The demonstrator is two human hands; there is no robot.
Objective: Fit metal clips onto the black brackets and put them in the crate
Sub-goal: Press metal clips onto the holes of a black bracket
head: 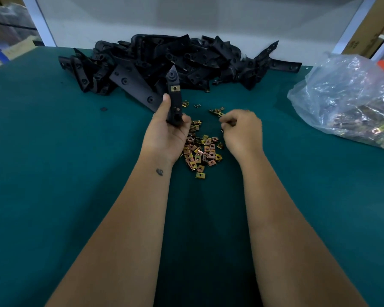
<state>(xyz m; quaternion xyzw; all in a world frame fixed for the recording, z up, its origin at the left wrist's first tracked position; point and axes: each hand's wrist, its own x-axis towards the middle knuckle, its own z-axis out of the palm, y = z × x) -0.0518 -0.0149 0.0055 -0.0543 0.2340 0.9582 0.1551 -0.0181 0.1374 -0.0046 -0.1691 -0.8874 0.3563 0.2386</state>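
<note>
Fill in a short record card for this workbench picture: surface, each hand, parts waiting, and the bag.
Surface: green table
Left hand: holds a black bracket upright, one metal clip fitted
Right hand: fingers curled over the loose clips
Parts waiting: bracket pile behind
Bag: clear plastic bag, right side

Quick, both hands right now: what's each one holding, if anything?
Left hand: grips a black bracket upright, one metal clip already fitted.
Right hand: fingers curled over the loose clips; whether they pinch one cannot be told.
</note>
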